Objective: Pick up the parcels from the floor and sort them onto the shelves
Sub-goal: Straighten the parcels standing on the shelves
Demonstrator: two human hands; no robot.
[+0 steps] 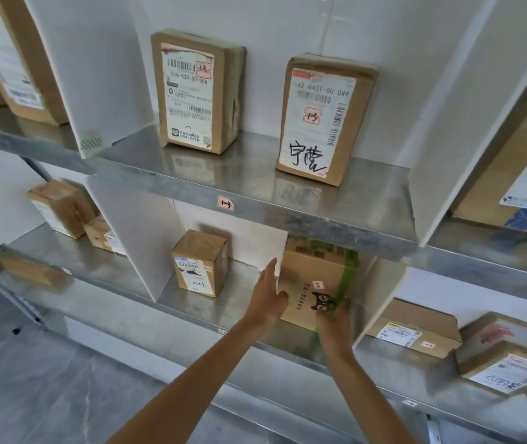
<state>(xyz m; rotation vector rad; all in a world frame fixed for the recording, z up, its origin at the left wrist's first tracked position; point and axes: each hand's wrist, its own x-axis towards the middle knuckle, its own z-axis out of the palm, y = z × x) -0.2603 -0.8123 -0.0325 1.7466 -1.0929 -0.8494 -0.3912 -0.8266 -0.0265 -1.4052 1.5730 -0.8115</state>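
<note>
While it sits in the middle compartment of the lower shelf (191, 310), the brown box (311, 274) with green tape has both hands on it. The left hand (268, 296) lies flat against its left face, fingers straight and together. The right hand (334, 325) is at the front lower corner, by the cat logo; it is too blurred to tell whether its fingers curl. A smaller box (199, 262) stands apart to the left.
</note>
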